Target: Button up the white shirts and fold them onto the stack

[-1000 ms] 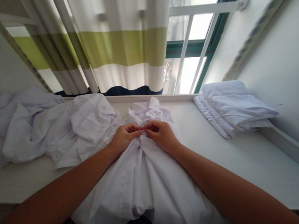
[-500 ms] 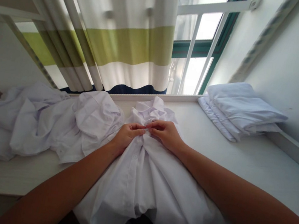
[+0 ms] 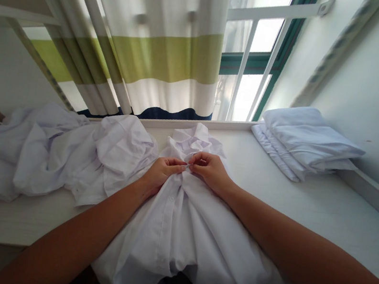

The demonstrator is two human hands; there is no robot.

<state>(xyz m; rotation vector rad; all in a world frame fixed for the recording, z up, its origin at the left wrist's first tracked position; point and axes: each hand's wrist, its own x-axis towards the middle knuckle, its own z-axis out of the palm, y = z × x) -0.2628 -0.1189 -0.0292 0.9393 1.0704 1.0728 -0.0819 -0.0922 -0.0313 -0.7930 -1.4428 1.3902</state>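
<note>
A white button-up shirt (image 3: pixel 203 231) lies on the white tabletop, its collar toward the window and its hem hanging over the near edge. My left hand (image 3: pixel 164 172) pinches the front placket from the left, thumb and fingers closed on the cloth. Right beside it, my right hand (image 3: pixel 211 171) pinches the same placket, the fingertips of both hands almost touching. Whatever small part is between the fingertips, perhaps a button, is too small to make out. Lower down the placket, a button shows.
Crumpled white garments (image 3: pixel 53 153) are heaped along the left of the tabletop (image 3: pixel 308 215). Folded white garments (image 3: pixel 310 138) are stacked at the back right against a low rim. Behind the table hang a striped curtain (image 3: pixel 167 56) and white window bars (image 3: pixel 245 69).
Both hands stay at the same spot on the placket, with only slight shifts of the fingertips. The view has moved very slightly.
</note>
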